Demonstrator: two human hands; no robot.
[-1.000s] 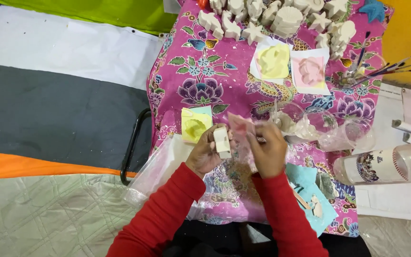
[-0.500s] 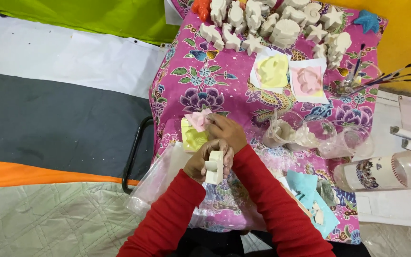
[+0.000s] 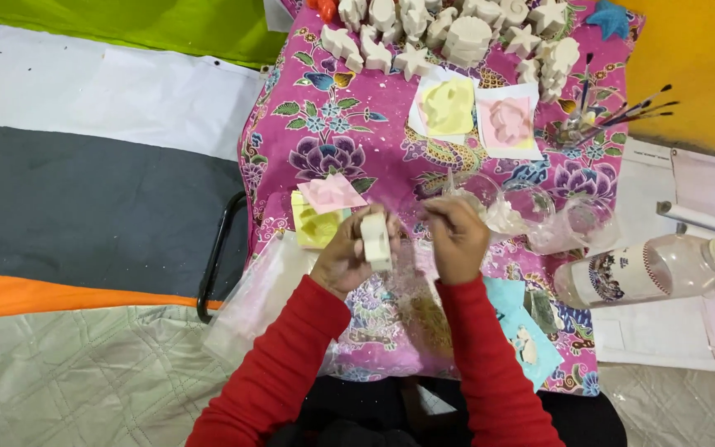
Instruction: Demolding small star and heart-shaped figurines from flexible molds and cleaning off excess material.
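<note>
Head view: left hand gripping white plaster figure upright over floral cloth; right hand pinching clear plastic wrap beside it, near pink mould.

Long red sleeves, bare hands

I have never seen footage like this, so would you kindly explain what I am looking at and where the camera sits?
There is no machine here. The camera sits on a person's head and looks down at their own two hands, in red sleeves. The left hand holds a small white plaster piece. The right hand is closed on something too small to tell. Below lies a pink flowered cloth with white plaster figures, yellow and pink moulds, paintbrushes and a clear bottle lying on its side.
</note>
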